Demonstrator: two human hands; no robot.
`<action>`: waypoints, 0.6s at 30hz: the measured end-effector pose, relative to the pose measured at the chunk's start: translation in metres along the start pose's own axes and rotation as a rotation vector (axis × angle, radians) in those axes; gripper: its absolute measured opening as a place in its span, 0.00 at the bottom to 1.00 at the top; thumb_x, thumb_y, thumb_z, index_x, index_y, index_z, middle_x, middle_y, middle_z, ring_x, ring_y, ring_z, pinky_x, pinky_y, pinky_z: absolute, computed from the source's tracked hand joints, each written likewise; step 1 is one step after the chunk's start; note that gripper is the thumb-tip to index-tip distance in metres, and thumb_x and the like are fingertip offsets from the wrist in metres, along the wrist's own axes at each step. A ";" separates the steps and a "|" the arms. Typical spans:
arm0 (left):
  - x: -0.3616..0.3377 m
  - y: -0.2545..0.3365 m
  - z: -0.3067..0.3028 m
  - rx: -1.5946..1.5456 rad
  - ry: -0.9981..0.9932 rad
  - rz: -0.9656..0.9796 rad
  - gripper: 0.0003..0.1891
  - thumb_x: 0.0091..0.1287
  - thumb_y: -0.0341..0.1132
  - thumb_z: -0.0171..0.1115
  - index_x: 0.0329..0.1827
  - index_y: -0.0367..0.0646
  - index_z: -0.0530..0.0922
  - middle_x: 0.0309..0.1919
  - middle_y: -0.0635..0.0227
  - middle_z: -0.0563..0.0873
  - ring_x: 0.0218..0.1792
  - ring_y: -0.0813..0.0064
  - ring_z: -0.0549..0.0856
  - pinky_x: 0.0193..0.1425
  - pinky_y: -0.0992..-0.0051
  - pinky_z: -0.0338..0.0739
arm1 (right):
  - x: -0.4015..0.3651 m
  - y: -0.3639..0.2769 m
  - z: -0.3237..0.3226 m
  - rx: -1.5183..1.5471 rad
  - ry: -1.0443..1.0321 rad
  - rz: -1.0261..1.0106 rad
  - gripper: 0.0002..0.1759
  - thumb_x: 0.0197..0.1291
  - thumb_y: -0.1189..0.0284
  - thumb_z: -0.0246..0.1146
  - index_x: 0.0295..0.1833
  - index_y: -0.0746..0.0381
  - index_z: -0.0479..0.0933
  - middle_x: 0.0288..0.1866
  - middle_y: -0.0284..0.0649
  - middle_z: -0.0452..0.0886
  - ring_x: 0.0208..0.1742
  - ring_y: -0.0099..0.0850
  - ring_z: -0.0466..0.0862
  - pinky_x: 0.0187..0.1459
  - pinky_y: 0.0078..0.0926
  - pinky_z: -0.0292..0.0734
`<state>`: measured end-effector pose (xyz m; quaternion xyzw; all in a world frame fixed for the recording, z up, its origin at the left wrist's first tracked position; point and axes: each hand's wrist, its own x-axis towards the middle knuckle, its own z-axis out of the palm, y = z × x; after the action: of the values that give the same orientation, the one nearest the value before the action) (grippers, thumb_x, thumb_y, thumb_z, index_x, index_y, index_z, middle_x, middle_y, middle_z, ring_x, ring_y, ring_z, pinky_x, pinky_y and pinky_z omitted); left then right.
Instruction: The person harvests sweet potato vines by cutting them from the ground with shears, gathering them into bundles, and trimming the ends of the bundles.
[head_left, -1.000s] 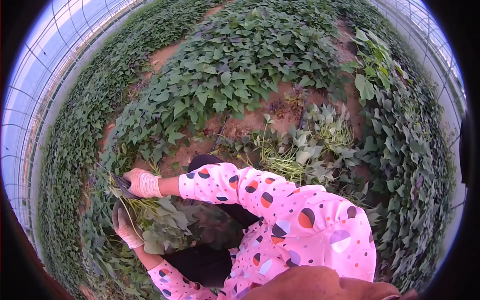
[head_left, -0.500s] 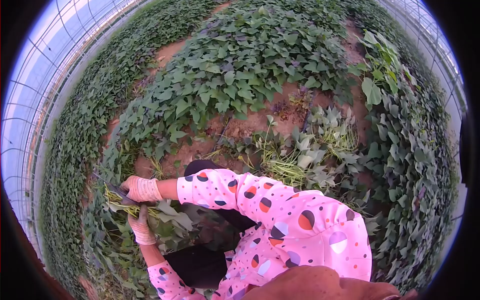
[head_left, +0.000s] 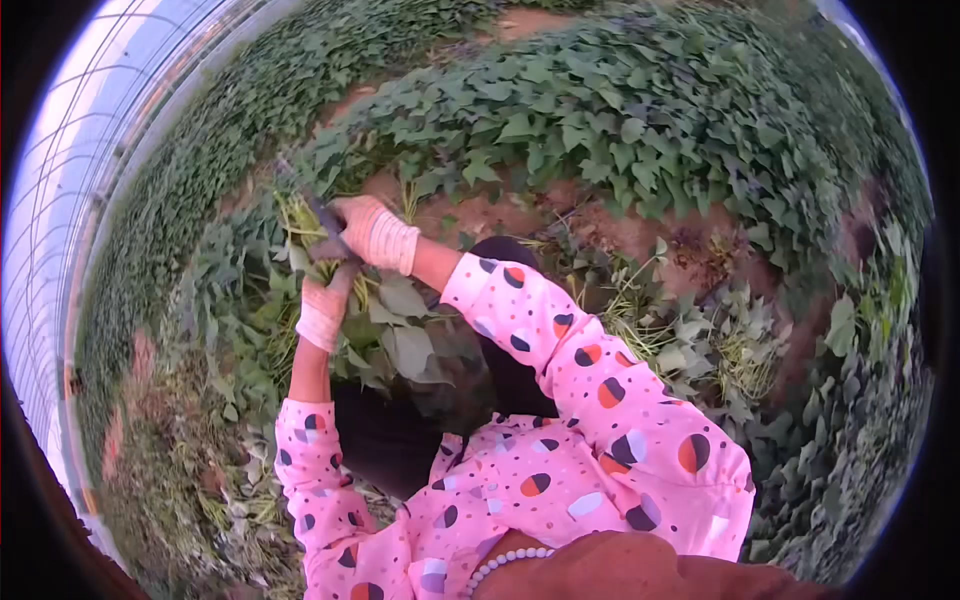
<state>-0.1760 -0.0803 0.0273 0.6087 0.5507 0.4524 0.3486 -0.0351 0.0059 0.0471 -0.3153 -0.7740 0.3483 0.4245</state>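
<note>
My left hand (head_left: 325,302), in a pale glove with dark fingers, is closed around a bunch of leafy vine cuttings (head_left: 404,340). Yellow-green stems stick out past its fingertips, and broad leaves hang down on the wrist side. Just above it, my right hand (head_left: 375,232), gloved the same way, grips a dark, narrow tool that looks like a blade (head_left: 324,216). The tool lies across the stems, its thin end pointing up and left. Its handle is hidden in my fingers. The two hands are nearly touching.
Dense rows of green vines (head_left: 600,90) run ahead and to both sides. Bare reddish soil (head_left: 620,235) shows between them. A pile of cut vines (head_left: 740,345) lies on the ground to the right. A wire-framed greenhouse wall (head_left: 100,170) curves along the left.
The view has turned left, so both hands now appear higher and further right. They still hold the vine bunch and the dark tool close together.
</note>
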 end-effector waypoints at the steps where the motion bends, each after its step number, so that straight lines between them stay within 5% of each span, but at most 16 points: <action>1: -0.004 0.017 -0.003 0.163 -0.066 0.048 0.08 0.65 0.32 0.60 0.42 0.38 0.82 0.40 0.62 0.87 0.42 0.72 0.85 0.46 0.71 0.77 | -0.002 -0.009 -0.008 0.101 -0.120 0.118 0.31 0.43 0.47 0.72 0.36 0.67 0.78 0.31 0.53 0.81 0.33 0.44 0.81 0.39 0.36 0.76; 2: -0.010 0.030 -0.004 0.260 -0.049 0.125 0.10 0.66 0.35 0.61 0.45 0.39 0.81 0.39 0.60 0.87 0.40 0.75 0.84 0.46 0.72 0.77 | -0.003 0.000 -0.001 0.280 -0.055 0.016 0.28 0.44 0.53 0.72 0.40 0.67 0.79 0.27 0.44 0.81 0.26 0.29 0.79 0.33 0.32 0.77; 3: -0.010 0.035 -0.010 0.270 -0.073 -0.028 0.14 0.66 0.39 0.63 0.47 0.38 0.80 0.32 0.72 0.83 0.32 0.81 0.78 0.40 0.75 0.74 | -0.002 0.004 0.004 0.365 0.000 0.015 0.27 0.46 0.55 0.73 0.41 0.68 0.79 0.28 0.42 0.82 0.25 0.26 0.77 0.32 0.30 0.76; 4: -0.015 0.040 -0.025 0.222 -0.165 -0.089 0.18 0.66 0.43 0.63 0.52 0.40 0.79 0.33 0.72 0.81 0.30 0.82 0.75 0.37 0.76 0.72 | 0.002 0.019 0.010 0.579 -0.011 0.123 0.26 0.47 0.57 0.73 0.41 0.69 0.79 0.29 0.40 0.82 0.28 0.24 0.77 0.34 0.28 0.76; 5: -0.019 0.043 -0.041 0.368 -0.154 -0.114 0.23 0.66 0.46 0.63 0.57 0.41 0.77 0.37 0.70 0.82 0.32 0.82 0.75 0.38 0.76 0.73 | 0.001 0.016 -0.004 0.415 0.098 0.052 0.25 0.48 0.57 0.73 0.41 0.68 0.79 0.29 0.41 0.83 0.28 0.26 0.76 0.35 0.29 0.75; 7: -0.034 0.044 -0.077 0.219 0.103 0.026 0.24 0.69 0.46 0.59 0.62 0.39 0.74 0.48 0.65 0.84 0.47 0.79 0.82 0.53 0.75 0.76 | 0.012 0.025 -0.029 -0.016 0.327 -0.035 0.27 0.48 0.55 0.72 0.43 0.68 0.79 0.34 0.51 0.84 0.34 0.46 0.82 0.40 0.36 0.77; 9: -0.058 0.031 -0.128 0.030 0.336 -0.065 0.24 0.71 0.45 0.56 0.62 0.37 0.74 0.52 0.62 0.84 0.51 0.73 0.84 0.57 0.73 0.76 | 0.014 0.015 -0.051 -0.361 0.466 0.151 0.30 0.47 0.53 0.71 0.45 0.67 0.78 0.39 0.52 0.85 0.41 0.51 0.83 0.45 0.40 0.77; 13: -0.138 0.029 -0.187 -0.031 0.619 -0.275 0.20 0.70 0.41 0.57 0.59 0.37 0.76 0.50 0.60 0.85 0.49 0.69 0.85 0.56 0.72 0.76 | 0.011 0.021 -0.073 -0.575 0.570 0.143 0.32 0.48 0.51 0.70 0.51 0.64 0.78 0.45 0.49 0.85 0.46 0.48 0.84 0.50 0.40 0.78; 18: -0.212 0.015 -0.227 -0.022 0.645 -0.393 0.25 0.69 0.46 0.59 0.62 0.36 0.74 0.53 0.58 0.84 0.51 0.67 0.85 0.57 0.70 0.77 | 0.008 0.024 -0.079 -0.510 0.511 0.156 0.34 0.49 0.52 0.70 0.57 0.64 0.76 0.49 0.50 0.84 0.51 0.47 0.83 0.53 0.39 0.77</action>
<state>-0.3798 -0.3086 0.0844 0.3139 0.7337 0.5509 0.2440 0.0355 0.0467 0.0631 -0.5458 -0.6785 0.0853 0.4841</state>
